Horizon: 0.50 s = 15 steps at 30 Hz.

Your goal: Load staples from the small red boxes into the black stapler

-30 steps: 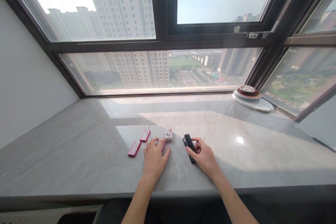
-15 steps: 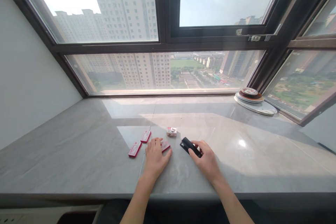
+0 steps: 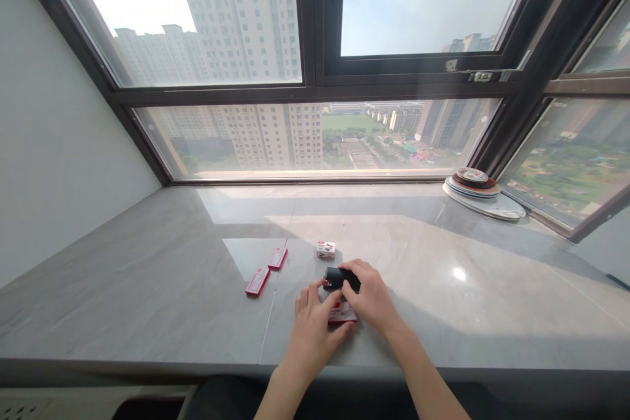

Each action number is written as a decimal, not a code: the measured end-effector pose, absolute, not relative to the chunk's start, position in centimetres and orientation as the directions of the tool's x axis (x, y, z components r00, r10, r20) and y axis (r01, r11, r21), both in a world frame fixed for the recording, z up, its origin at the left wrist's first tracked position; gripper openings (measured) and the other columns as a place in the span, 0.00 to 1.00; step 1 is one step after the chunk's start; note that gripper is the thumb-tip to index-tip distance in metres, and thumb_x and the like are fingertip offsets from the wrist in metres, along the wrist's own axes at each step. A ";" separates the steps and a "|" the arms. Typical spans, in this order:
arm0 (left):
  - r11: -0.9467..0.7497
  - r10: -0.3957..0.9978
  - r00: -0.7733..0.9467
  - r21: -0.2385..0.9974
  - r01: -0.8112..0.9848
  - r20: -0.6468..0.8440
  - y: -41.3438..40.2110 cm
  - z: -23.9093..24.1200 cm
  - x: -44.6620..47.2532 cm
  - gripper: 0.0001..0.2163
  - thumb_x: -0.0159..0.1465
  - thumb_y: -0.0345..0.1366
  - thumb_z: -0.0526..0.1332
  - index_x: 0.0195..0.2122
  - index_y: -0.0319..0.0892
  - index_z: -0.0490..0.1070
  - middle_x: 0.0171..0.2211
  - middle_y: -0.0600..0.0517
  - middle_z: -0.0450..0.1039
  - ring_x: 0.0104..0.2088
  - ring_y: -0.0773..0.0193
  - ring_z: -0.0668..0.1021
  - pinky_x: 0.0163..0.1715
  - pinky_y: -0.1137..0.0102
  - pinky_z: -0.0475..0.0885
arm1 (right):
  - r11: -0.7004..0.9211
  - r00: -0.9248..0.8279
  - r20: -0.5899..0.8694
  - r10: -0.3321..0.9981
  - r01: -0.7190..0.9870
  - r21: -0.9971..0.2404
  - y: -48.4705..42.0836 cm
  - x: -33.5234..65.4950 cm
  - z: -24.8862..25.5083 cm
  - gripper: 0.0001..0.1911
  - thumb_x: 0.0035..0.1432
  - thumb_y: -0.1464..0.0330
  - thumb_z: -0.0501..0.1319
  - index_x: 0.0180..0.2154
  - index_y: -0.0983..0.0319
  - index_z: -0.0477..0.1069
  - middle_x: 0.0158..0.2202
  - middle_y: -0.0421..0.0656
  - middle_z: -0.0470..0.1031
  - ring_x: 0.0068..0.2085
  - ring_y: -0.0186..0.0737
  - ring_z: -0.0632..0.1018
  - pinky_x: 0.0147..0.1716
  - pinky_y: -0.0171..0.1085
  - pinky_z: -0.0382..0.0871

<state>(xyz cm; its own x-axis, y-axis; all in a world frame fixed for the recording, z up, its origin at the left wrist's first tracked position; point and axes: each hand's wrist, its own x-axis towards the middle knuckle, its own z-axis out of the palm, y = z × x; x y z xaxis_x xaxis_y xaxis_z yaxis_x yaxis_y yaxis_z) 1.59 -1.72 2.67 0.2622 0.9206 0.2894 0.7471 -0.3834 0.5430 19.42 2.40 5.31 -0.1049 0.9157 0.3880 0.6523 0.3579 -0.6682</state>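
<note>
- Grey, faintly veined countertop [image 3: 187,321] spreads under both hands; the two bare forearms reach over its front edge and slant inward, so that the hands meet near the middle.
- Left hand [image 3: 313,328] lies low over the surface, fingers curved forward and to the right, thumb stretched out below them.
- Right hand [image 3: 371,298] comes in from the other side, wrist bent, knuckles up, fingers pointing left toward the other hand's fingertips.
- Two flat red-and-white cases lie to the left of the hands, set on a slant: the nearer case [image 3: 257,282] and, just beyond its upper end, the farther case [image 3: 278,258].
- Beyond the hands sits a small white box [image 3: 325,249] with red print, apart from the fingers.
- Well off to the right, a stack of plates [image 3: 473,185] rests in the corner against the dark window frame [image 3: 231,96].
- The black stapler-shaped tool [image 3: 335,277] lies sideways in the grasp of the right hand, between its thumb and fingers; its left end juts out beside the left fingertips.
- A third red-and-white case [image 3: 343,312] is just on the near side of that tool, partly covered by the left hand, whose forefinger and thumb lie at opposite edges; whether they pinch it, I cannot tell.
</note>
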 end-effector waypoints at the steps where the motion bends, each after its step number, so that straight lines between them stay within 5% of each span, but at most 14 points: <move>1: -0.382 0.920 0.258 0.532 0.755 0.294 -1.8 2.6 1.4 0.26 0.61 0.45 0.71 0.61 0.61 0.71 0.65 0.48 0.62 0.62 0.41 0.66 0.61 0.46 0.65 | 0.361 -0.112 0.385 0.916 0.647 -0.671 2.4 19.2 5.5 0.17 0.59 0.71 0.59 0.48 0.55 0.77 0.47 0.43 0.79 0.49 0.47 0.77 0.54 0.46 0.69; 5: -0.403 0.911 0.286 0.491 0.772 0.298 -2.1 2.0 0.8 0.27 0.64 0.46 0.67 0.65 0.59 0.67 0.68 0.48 0.60 0.65 0.41 0.64 0.65 0.45 0.59 | 0.380 -0.142 0.383 0.913 0.639 -0.669 2.5 17.8 5.9 0.16 0.60 0.69 0.60 0.50 0.55 0.76 0.48 0.44 0.79 0.50 0.48 0.77 0.57 0.47 0.67; 10: -0.388 0.914 0.255 0.489 0.782 0.317 -2.3 1.6 1.0 0.26 0.69 0.42 0.60 0.69 0.51 0.63 0.62 0.43 0.67 0.63 0.43 0.67 0.67 0.47 0.57 | 0.351 -0.068 0.412 0.908 0.661 -0.664 3.4 14.5 4.8 0.12 0.60 0.63 0.66 0.46 0.55 0.78 0.44 0.44 0.80 0.48 0.49 0.78 0.68 0.55 0.54; 15: -0.353 0.928 0.236 0.473 0.807 0.288 -2.3 2.1 1.1 0.29 0.66 0.44 0.63 0.68 0.54 0.63 0.66 0.45 0.63 0.64 0.43 0.66 0.66 0.48 0.59 | 0.289 0.063 0.362 0.930 0.484 -0.826 4.5 13.6 4.9 0.05 0.60 0.63 0.65 0.35 0.55 0.78 0.39 0.41 0.80 0.43 0.46 0.78 0.66 0.54 0.56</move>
